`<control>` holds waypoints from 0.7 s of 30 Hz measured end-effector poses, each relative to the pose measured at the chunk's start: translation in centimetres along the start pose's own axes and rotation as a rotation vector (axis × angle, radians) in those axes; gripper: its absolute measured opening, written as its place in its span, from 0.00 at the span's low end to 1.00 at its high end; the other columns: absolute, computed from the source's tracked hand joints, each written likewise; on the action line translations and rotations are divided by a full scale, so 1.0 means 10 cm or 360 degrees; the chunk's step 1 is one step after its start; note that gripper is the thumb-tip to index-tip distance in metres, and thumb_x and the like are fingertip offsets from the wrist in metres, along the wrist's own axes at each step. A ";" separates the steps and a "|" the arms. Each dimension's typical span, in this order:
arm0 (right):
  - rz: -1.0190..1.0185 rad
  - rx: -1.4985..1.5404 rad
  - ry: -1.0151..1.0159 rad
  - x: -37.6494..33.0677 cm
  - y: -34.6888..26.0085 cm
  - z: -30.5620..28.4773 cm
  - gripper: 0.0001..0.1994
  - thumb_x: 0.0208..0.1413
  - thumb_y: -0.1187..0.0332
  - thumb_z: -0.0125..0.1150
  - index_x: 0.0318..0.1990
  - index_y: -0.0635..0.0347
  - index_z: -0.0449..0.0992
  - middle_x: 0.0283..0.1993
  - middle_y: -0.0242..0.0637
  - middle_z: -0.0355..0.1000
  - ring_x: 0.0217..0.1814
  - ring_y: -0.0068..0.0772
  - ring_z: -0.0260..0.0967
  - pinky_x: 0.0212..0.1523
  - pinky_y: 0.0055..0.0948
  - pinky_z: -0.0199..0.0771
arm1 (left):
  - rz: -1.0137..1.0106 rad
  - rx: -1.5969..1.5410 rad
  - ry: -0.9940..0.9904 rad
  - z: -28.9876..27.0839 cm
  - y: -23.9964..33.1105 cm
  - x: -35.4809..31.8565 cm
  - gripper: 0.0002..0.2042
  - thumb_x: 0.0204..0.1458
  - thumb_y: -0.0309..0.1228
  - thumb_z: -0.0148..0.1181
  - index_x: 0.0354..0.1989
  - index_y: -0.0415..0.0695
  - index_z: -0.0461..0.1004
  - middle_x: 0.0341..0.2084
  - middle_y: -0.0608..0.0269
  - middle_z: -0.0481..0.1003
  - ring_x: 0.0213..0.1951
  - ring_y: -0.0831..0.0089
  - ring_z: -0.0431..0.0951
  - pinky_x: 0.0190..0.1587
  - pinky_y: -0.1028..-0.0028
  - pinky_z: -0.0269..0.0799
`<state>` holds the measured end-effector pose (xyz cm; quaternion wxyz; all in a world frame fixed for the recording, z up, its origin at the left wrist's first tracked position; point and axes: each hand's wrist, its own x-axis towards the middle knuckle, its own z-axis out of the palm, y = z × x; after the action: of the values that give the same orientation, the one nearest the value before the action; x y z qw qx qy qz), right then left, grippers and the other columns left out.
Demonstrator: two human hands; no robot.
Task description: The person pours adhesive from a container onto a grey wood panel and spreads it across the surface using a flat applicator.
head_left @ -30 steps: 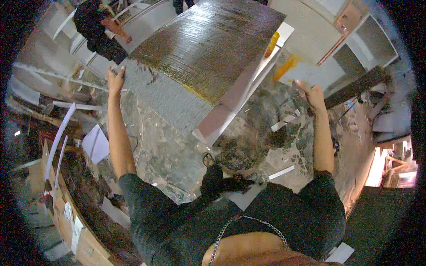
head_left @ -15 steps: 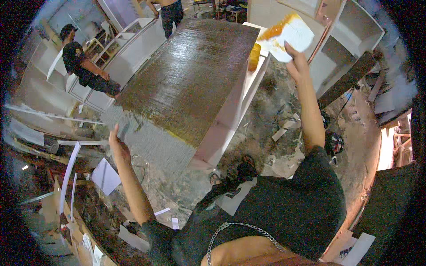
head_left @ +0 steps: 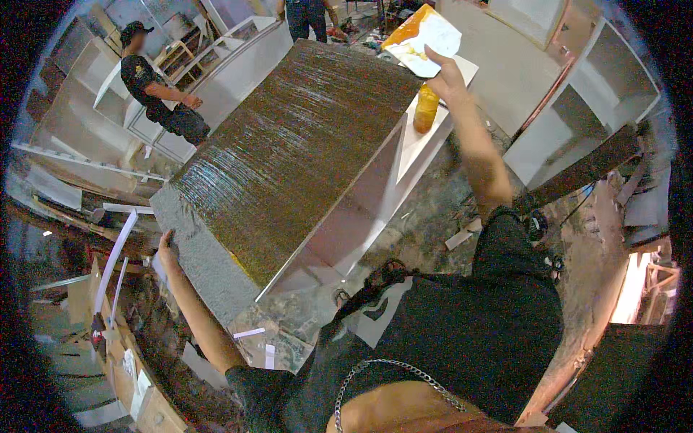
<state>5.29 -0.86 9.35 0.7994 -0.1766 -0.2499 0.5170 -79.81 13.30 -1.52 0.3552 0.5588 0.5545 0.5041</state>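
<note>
A large panel point(head_left: 289, 151) lies slantwise before me, its brown top streaked with a glossy wet-looking coat. At its near left end is a strip of grey sheet point(head_left: 195, 238), uncoated and rough. My left hand point(head_left: 166, 251) grips the outer edge of this sheet, thumb on top and the other fingers mostly hidden. Over the panel's far right corner, my right hand point(head_left: 447, 76) is closed on a white flat spreader point(head_left: 433, 42) smeared with orange-yellow glue. Just below that hand, a yellow-amber bottle point(head_left: 426, 108) stands on a white ledge point(head_left: 411, 148) beside the panel.
A person in a cap point(head_left: 148, 83) stands beyond the panel's left side; another person point(head_left: 307, 18) is partly visible at the back. White cabinet frames point(head_left: 570, 108) stand at the right. Scraps point(head_left: 462, 234) litter the floor, and pale strips point(head_left: 115, 267) lean at the left.
My right hand and the spreader have moved left, over the panel's far corner. My left hand and the sheet's edge have shifted left and down in the view. The capped person stands more upright.
</note>
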 end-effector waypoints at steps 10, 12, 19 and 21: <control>-0.0194 -0.0028 0.0050 -0.08 0.14 0.18 0.23 0.57 0.75 0.58 0.61 0.61 0.63 0.60 0.43 0.67 0.61 0.44 0.66 0.65 0.45 0.64 | -0.0396 -0.0486 -0.0032 0.19 0.68 -0.30 0.17 0.58 0.34 0.49 0.49 0.36 0.75 0.47 0.58 0.76 0.47 0.65 0.74 0.55 0.69 0.65; -0.0243 -0.0063 0.0071 -0.10 0.10 0.26 0.23 0.56 0.75 0.58 0.60 0.62 0.63 0.59 0.44 0.67 0.61 0.46 0.66 0.63 0.47 0.66 | -0.0428 -0.0505 -0.0029 0.28 0.87 -0.38 0.18 0.58 0.37 0.49 0.48 0.37 0.76 0.46 0.59 0.76 0.47 0.66 0.74 0.55 0.70 0.65; -0.0147 -0.0101 0.0007 -0.09 0.27 0.13 0.25 0.54 0.77 0.59 0.61 0.61 0.62 0.58 0.43 0.68 0.60 0.46 0.67 0.63 0.46 0.67 | -0.0434 -0.0508 -0.0056 0.04 0.84 -0.28 0.18 0.57 0.39 0.50 0.47 0.37 0.76 0.43 0.60 0.77 0.45 0.67 0.74 0.54 0.69 0.66; -0.0164 -0.0132 0.0061 -0.14 0.32 0.06 0.26 0.54 0.78 0.59 0.61 0.61 0.62 0.58 0.43 0.68 0.60 0.46 0.67 0.63 0.47 0.67 | -0.0441 -0.0566 -0.0091 0.15 0.79 -0.27 0.18 0.57 0.39 0.51 0.47 0.37 0.76 0.42 0.61 0.77 0.44 0.68 0.74 0.53 0.69 0.66</control>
<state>2.15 -0.89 7.79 0.8217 -0.2064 -0.2645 0.4607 -75.98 9.82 5.24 0.5294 0.4199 0.5181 0.5244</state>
